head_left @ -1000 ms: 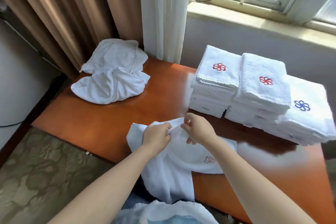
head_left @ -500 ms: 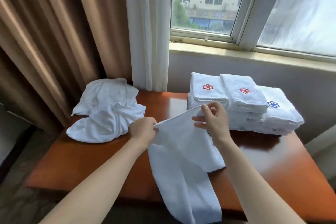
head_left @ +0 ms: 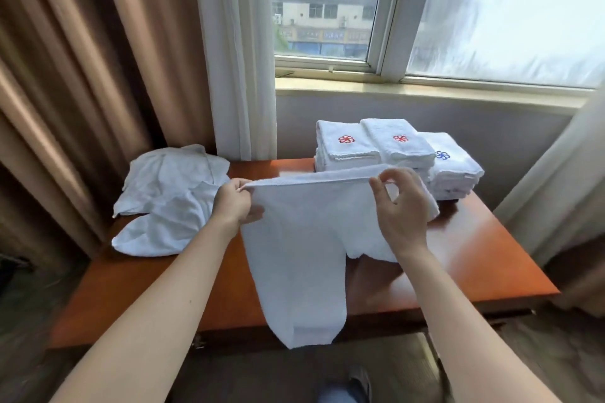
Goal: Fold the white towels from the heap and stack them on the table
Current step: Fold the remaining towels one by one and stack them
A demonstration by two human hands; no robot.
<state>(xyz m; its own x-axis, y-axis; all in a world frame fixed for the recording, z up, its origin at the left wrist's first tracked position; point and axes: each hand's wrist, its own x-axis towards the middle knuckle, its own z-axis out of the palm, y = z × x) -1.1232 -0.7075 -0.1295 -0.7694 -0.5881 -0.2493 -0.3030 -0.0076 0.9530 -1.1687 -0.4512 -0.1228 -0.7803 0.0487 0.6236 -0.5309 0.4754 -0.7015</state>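
Brown curtains (head_left: 98, 59) and a window (head_left: 327, 10) back the tabletop (head_left: 474, 255). At its left lies the heap (head_left: 170, 199) of unfolded towels; at its right stand the stacks (head_left: 401, 144) of folded ones. Above the middle hangs the towel (head_left: 304, 255), stretched by its top edge, its tail dropping past the front edge. The left hand (head_left: 234, 203) clenches one corner; the right hand (head_left: 401, 206) pinches the edge with thumb and forefinger. That light pinch could slip, or the uneven tail skew the fold. Count: three stacks, one towel held, two hands; the heap's number I cannot tell.
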